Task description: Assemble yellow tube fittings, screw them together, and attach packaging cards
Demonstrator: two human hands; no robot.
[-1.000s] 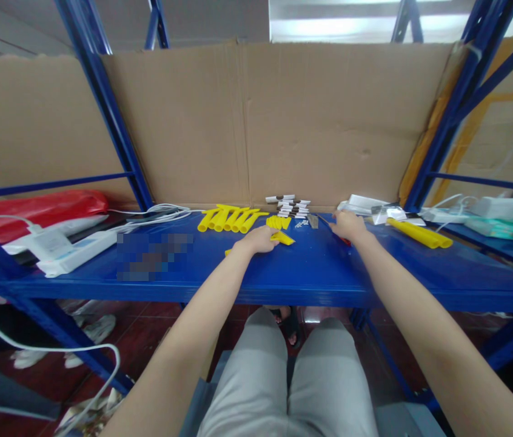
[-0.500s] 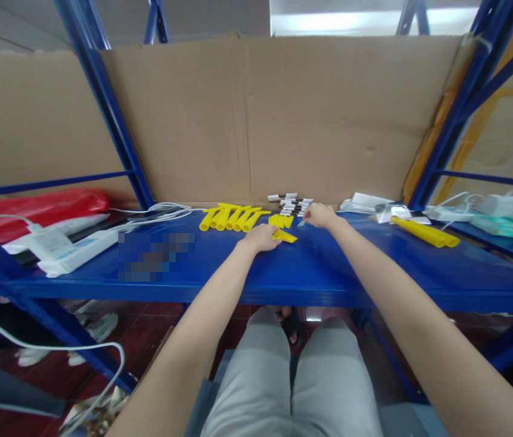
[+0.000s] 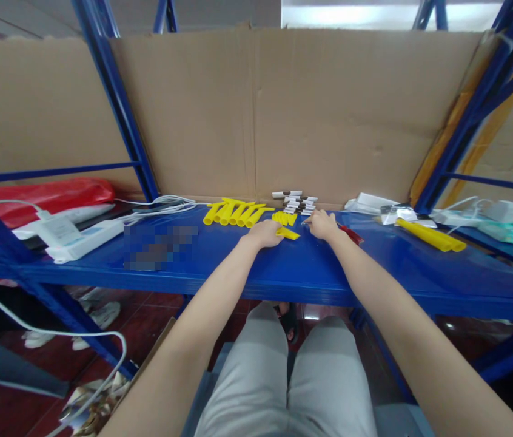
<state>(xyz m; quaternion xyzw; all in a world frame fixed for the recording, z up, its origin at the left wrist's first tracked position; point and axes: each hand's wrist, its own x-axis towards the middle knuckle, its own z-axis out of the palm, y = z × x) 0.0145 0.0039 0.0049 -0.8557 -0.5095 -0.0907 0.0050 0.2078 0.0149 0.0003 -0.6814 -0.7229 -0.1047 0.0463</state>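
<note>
My left hand (image 3: 265, 233) rests on the blue shelf top, fingers closed on the end of a small flat yellow plastic piece (image 3: 289, 233) that points right. Just right of it, my right hand (image 3: 322, 224) is low over the surface with its fingers drawn together near a tiny metallic bit (image 3: 305, 221). What they pinch is too small to make out. A red-handled tool (image 3: 351, 234) shows behind my right wrist; whether the hand holds it is hidden. Beyond my left hand lie several small yellow pieces (image 3: 284, 217) and a row of yellow T-shaped tubular handles (image 3: 234, 213).
Several white-and-dark short sticks (image 3: 299, 203) lie near the cardboard back panel (image 3: 256, 115). Two yellow tubes (image 3: 429, 235) and silvery packets (image 3: 397, 213) are at right. At left are a white power strip (image 3: 86, 240), cables and a red bag (image 3: 51, 199). Blue posts (image 3: 115, 103) frame the shelf.
My right hand has turned and come slightly nearer me, and the red-handled tool now shows behind its wrist. My left hand keeps hold of the yellow piece. The view has shifted slightly.
</note>
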